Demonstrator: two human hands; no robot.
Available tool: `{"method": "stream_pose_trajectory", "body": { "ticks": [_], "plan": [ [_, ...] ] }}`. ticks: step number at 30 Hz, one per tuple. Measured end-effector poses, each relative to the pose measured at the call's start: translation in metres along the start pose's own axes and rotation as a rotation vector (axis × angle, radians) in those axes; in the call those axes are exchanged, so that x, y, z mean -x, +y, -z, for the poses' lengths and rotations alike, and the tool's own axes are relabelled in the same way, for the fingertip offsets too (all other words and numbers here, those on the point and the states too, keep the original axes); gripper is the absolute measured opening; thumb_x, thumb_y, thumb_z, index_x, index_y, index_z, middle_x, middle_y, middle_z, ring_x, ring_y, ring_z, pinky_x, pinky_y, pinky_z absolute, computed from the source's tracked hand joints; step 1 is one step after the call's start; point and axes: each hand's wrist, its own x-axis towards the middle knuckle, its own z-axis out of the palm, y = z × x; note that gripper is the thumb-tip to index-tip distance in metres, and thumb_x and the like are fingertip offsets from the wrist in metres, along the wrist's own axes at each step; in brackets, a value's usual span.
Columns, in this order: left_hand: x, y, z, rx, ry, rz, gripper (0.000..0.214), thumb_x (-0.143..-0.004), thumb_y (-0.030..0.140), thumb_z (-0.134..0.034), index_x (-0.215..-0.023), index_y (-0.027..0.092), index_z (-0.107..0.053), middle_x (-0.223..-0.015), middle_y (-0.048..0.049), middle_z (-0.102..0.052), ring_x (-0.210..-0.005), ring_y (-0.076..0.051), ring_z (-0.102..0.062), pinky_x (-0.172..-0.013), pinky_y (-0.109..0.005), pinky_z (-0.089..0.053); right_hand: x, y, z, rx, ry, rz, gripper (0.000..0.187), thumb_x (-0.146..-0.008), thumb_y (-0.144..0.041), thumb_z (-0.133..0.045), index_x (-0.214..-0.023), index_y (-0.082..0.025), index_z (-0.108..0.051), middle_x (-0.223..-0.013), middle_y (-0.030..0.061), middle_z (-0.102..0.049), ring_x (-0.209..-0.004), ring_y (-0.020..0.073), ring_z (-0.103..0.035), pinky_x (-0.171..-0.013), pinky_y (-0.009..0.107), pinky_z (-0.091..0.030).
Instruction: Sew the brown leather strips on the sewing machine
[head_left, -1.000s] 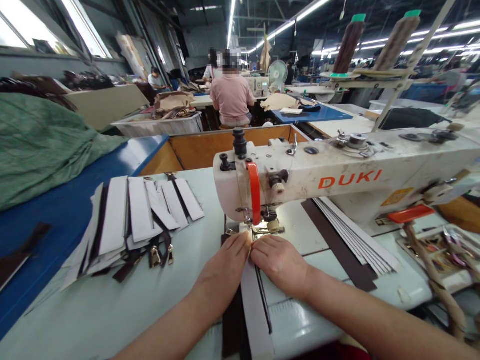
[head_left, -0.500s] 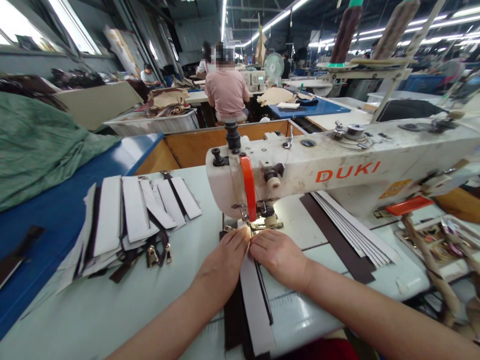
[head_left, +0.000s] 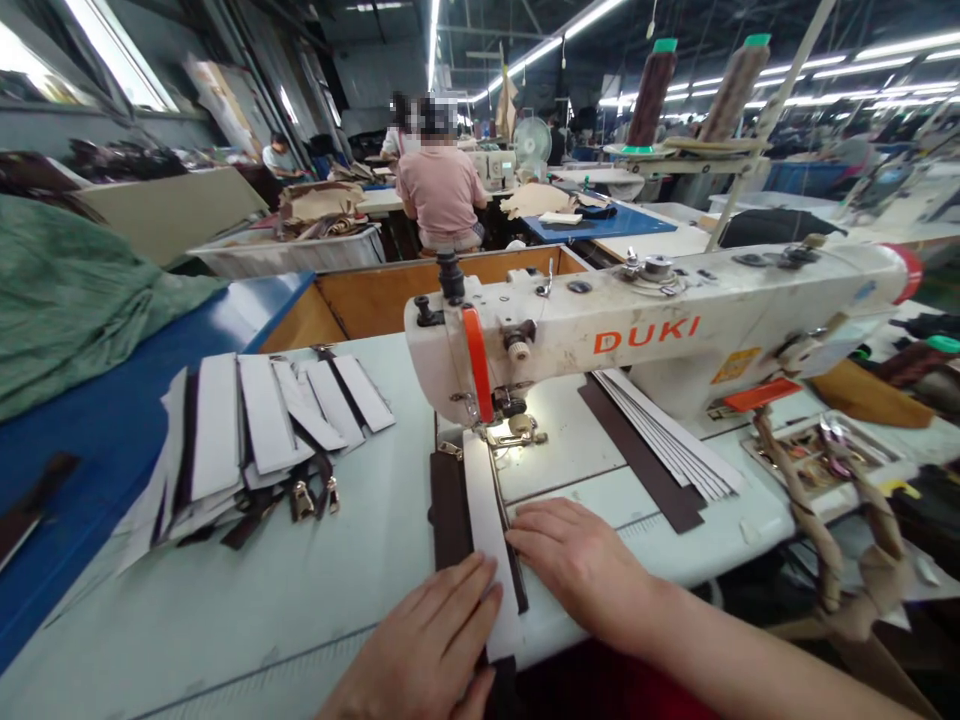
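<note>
A white DUKI sewing machine [head_left: 645, 335] stands on the pale table [head_left: 247, 610]. A long white strip [head_left: 484, 510] with dark brown leather beside it [head_left: 448, 505] runs from the presser foot [head_left: 512, 432] back to the table's near edge. My left hand [head_left: 431, 640] lies flat on the strip's near end, fingers stretched out. Just right of the strip, my right hand [head_left: 577, 565] also rests flat, fingertips touching the strip's edge. Both hands are well short of the needle.
A fanned pile of white and brown strips with metal clasps [head_left: 262, 435] lies left of the machine. More stacked strips [head_left: 660, 450] lie under its arm. A tray of small parts [head_left: 825, 455] is at right, green cloth [head_left: 67, 290] at left. A seated person [head_left: 442, 190] works behind.
Both hands have slid back from the presser foot toward the table's near edge along the strip. The camera view has shifted slightly, showing more of the machine's right end.
</note>
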Motion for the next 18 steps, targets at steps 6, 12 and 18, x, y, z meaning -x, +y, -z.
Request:
{"method": "stream_pose_trajectory", "body": {
  "ticks": [6,12,18],
  "plan": [
    [0.005,0.002,-0.015,0.078,0.164,-0.050,0.026,-0.093,0.014,-0.043,-0.106,0.015,-0.065,-0.110,-0.0075,-0.068,-0.110,-0.018,-0.060,-0.093,-0.027,-0.051,0.022,-0.013,0.007,-0.143,0.039,0.035,0.018,-0.093,-0.014,-0.047,-0.101,-0.013,-0.063,-0.096,0.0093,-0.066,-0.099,0.0206,-0.057,-0.090,0.034,-0.048],
    [0.021,0.003,-0.039,0.067,0.247,-0.130,0.037,-0.092,0.006,-0.032,-0.109,0.014,-0.064,-0.115,-0.0092,-0.067,-0.114,-0.021,-0.059,-0.092,-0.031,-0.051,0.023,-0.013,0.010,-0.182,0.011,0.078,0.018,-0.092,-0.013,-0.045,-0.101,-0.013,-0.062,-0.093,0.0100,-0.063,-0.096,0.0202,-0.055,-0.089,0.034,-0.049],
    [0.016,0.004,-0.028,0.055,0.163,-0.191,0.037,-0.091,0.004,-0.032,-0.113,0.011,-0.062,-0.119,-0.0108,-0.065,-0.116,-0.020,-0.057,-0.096,-0.030,-0.049,0.023,-0.012,0.013,-0.188,-0.005,0.118,0.018,-0.091,-0.012,-0.045,-0.100,-0.012,-0.061,-0.091,0.0108,-0.062,-0.095,0.0206,-0.055,-0.087,0.034,-0.049]
  ]
}}
